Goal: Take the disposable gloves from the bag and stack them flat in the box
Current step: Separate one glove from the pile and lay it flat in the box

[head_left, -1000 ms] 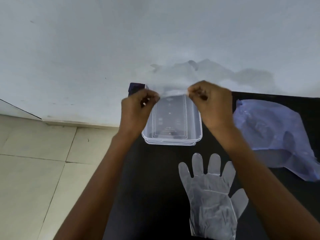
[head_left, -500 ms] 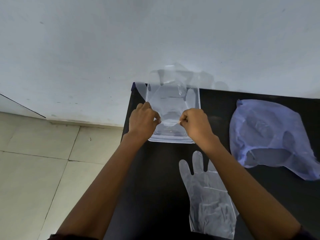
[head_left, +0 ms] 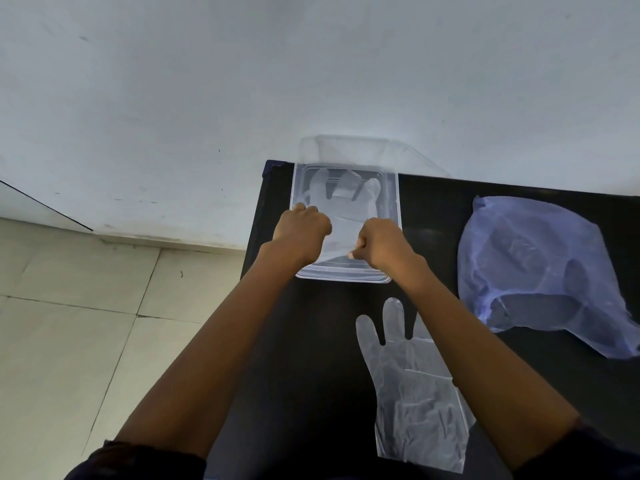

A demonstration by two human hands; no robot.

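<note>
Against the pale wall stood a black bench, its far left corner by the tiled floor. On its right side lay a crumpled blue bag, well apart from the rest. At the far edge sat a clear plastic box, and a transparent glove lay inside it, fingers pointing toward the wall. Nearer the person, a second glove lay flat on the bench, partly under the right forearm. Both hands were over the box's near end: the left hand and right hand each had a closed grip, pinching the cuff of the glove in the box.
</note>
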